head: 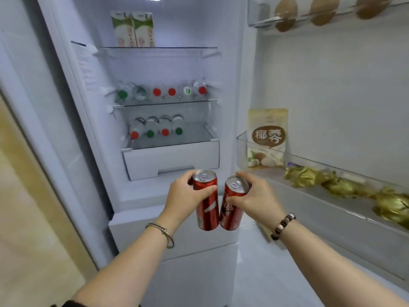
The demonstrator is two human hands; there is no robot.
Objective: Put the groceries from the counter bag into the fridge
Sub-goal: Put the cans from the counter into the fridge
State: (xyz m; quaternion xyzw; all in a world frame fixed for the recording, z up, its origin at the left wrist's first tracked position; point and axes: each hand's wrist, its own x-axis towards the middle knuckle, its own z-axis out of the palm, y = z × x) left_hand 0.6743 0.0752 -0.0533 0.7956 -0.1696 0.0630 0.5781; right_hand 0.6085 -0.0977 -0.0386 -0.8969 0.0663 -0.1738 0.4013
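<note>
I stand at the open fridge (141, 191). My left hand (188, 196) grips a tall red soda can (207, 209) near its top. My right hand (254, 198) grips a second red soda can (231, 211) the same way. Both cans are upright, side by side and almost touching, held in the air in front of the white drawer (170, 160). The counter bag is out of view.
Two green-and-white cartons (132, 29) stand on the top shelf. Several bottles (161, 91) lie on the middle shelf, several more bottles (157, 129) below. The open door (332, 96) at right holds eggs (323, 12), a snack pouch (266, 138) and gold-wrapped items (345, 187).
</note>
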